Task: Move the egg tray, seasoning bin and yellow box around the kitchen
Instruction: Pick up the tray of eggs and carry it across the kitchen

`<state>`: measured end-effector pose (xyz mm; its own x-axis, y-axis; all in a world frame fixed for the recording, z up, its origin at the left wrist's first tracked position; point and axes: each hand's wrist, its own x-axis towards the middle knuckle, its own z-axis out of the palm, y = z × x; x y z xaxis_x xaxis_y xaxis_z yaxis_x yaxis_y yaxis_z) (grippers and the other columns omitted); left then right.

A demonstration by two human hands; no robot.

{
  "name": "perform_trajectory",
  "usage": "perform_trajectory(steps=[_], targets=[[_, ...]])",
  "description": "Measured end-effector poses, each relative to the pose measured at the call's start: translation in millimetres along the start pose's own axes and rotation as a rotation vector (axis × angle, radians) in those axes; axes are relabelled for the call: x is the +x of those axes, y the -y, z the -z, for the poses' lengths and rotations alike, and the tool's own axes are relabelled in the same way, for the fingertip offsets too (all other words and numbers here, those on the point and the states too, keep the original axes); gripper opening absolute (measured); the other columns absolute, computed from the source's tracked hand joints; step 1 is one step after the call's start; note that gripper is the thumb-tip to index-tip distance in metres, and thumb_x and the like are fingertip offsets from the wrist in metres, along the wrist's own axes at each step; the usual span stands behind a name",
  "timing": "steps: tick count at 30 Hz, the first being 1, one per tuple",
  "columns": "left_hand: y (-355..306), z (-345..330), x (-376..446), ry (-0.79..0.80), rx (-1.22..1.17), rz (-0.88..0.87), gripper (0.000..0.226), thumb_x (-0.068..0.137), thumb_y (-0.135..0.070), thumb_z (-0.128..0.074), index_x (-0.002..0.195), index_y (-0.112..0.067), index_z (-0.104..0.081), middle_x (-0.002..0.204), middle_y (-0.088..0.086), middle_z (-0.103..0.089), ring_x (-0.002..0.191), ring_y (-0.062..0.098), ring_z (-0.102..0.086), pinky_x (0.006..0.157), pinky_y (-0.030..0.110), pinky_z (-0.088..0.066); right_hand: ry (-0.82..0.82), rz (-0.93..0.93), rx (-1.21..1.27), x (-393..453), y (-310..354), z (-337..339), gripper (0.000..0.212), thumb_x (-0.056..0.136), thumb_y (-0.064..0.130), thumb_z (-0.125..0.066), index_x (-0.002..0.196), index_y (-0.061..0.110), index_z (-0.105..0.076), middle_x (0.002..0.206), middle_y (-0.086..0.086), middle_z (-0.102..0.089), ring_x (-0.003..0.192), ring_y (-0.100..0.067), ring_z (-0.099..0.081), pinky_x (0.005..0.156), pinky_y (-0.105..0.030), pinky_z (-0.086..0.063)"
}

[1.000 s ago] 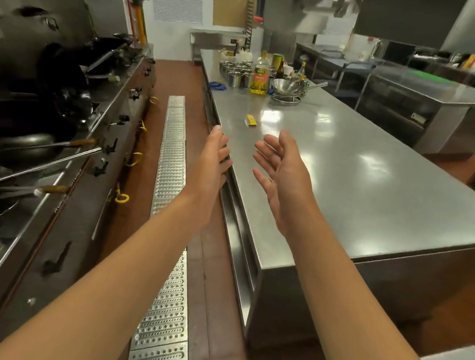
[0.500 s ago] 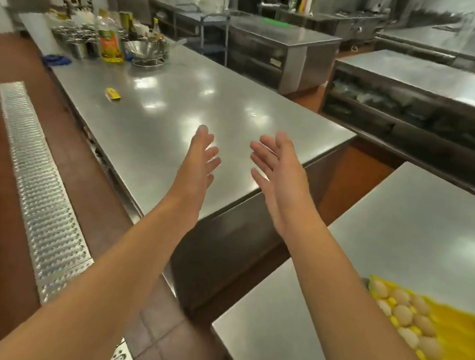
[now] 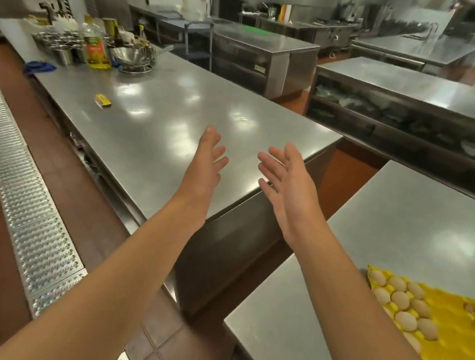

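A yellow egg tray (image 3: 452, 335) with several brown eggs lies on the near steel table (image 3: 405, 234) at the lower right; my right forearm covers its near corner. A small yellow box (image 3: 103, 100) lies far off on the long steel counter (image 3: 177, 122). At that counter's far left end stands a seasoning bin (image 3: 58, 43) of metal cups. My left hand (image 3: 207, 160) and my right hand (image 3: 286, 180) are held out in the air over the long counter's near corner, fingers straight, palms facing each other, holding nothing.
An oil bottle (image 3: 97, 48), sauce bottles and a metal wok (image 3: 133, 57) stand beside the seasoning bin. A blue object (image 3: 40, 66) lies at the counter's edge. A metal floor grate (image 3: 25, 205) runs along the left aisle. More steel counters (image 3: 426, 87) stand behind.
The view has swung right, from the stove aisle to the counters. The egg tray has come into view and now shows more fully. Both hands stay raised and empty.
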<state>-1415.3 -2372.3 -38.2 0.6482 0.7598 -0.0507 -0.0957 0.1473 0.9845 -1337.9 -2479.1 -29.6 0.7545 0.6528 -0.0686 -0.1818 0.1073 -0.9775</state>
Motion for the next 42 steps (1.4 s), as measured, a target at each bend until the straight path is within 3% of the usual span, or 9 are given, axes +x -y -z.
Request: perform_trajectory(steps=[6,12,19,30,39,42], targets=[[-12.9,54.0,-23.9,-0.121,0.019,-0.054,0.063,0.102,-0.061,-0.026,0.155,-0.028,-0.032,0.162,-0.001,-0.031,0.144,0.018,-0.037,0.122,0.044,-0.023,0.131,0.02,0.008,-16.1,-7.0,-50.0,0.049,0.103,0.051,-0.034,0.139,0.022,-0.049,0.132,0.005,-0.06,0.127,-0.013,-0.054,0.109,-0.032,-0.04],[-45.0,103.8,-42.2,-0.245,-0.049,-0.122,0.063,0.102,-0.059,-0.027,0.154,-0.024,-0.035,0.159,0.001,-0.035,0.142,0.018,-0.039,0.12,0.04,-0.024,0.277,0.042,0.047,-30.7,-0.4,-100.7,0.048,0.102,0.049,-0.037,0.136,0.018,-0.051,0.133,0.0,-0.06,0.126,-0.014,-0.055,0.109,-0.034,-0.041],[-47.2,129.4,-70.2,-0.286,-0.052,-0.141,0.062,0.103,-0.058,-0.027,0.154,-0.024,-0.032,0.16,0.001,-0.034,0.143,0.018,-0.039,0.121,0.043,-0.023,0.337,0.05,0.031,-51.3,-7.0,-126.6,0.048,0.103,0.048,-0.037,0.137,0.017,-0.051,0.133,-0.002,-0.061,0.126,-0.015,-0.054,0.113,-0.04,-0.039],[-45.9,123.4,-72.1,-0.222,-0.052,-0.139,0.064,0.102,-0.06,-0.026,0.154,-0.023,-0.033,0.16,0.003,-0.035,0.143,0.02,-0.039,0.121,0.045,-0.024,0.278,0.076,-0.003,-62.7,-2.5,-116.2,0.04,0.102,0.05,-0.037,0.127,0.024,-0.053,0.132,0.0,-0.06,0.126,-0.015,-0.054,0.111,-0.037,-0.041],[-34.9,70.6,-57.7,-0.079,-0.026,-0.107,0.065,0.1,-0.063,-0.026,0.152,-0.026,-0.037,0.159,0.002,-0.037,0.141,0.019,-0.041,0.121,0.044,-0.025,0.131,0.112,-0.013,-60.5,10.2,-65.3,0.043,0.102,0.05,-0.035,0.134,0.025,-0.05,0.129,0.006,-0.059,0.126,-0.014,-0.053,0.104,-0.029,-0.04],[-30.3,44.8,-55.9,-0.015,-0.003,-0.097,0.065,0.101,-0.063,-0.025,0.153,-0.025,-0.035,0.159,0.002,-0.037,0.141,0.019,-0.041,0.121,0.046,-0.024,0.072,0.125,-0.024,-62.4,14.8,-41.1,0.05,0.103,0.05,-0.032,0.141,0.021,-0.047,0.139,0.002,-0.056,0.129,-0.015,-0.052,0.112,-0.034,-0.037]])
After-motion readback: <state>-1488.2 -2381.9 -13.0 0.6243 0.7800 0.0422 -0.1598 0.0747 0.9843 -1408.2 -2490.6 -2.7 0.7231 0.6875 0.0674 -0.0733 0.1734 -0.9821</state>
